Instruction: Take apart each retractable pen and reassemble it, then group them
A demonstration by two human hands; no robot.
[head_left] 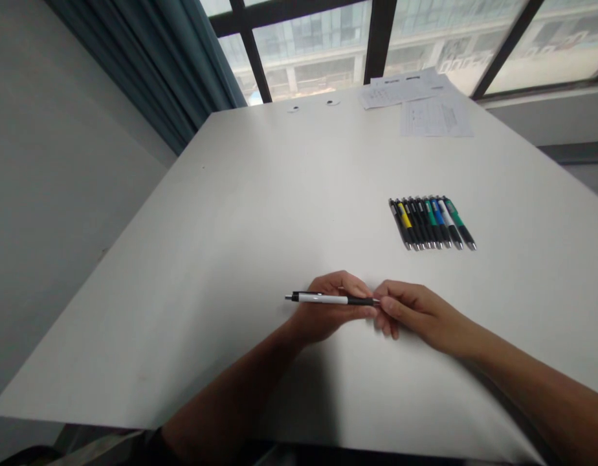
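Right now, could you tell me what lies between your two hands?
The head view shows the black end of a white pen between your left hand and right hand.

Count from head view:

Bench [182,259]: 1

Hands: 2, left hand [328,310] and right hand [415,310], both on 1 pen [323,298]

Pens in total: 10, the 1 held plus 9 lying in a row of pens [430,223] on the bench

Row by colour: 3 black, 2 green, 1 yellow, 1 blue, 1 white, 1 grey; grey is a tentative call, the pen sits at the row's edge and is small in view

Paper sheets [435,116]: 3, overlapping at the far edge of the bench

White discs [293,109]: 2

Curtain [148,65]: 1

Window [318,52]: 1, at least 4 panes
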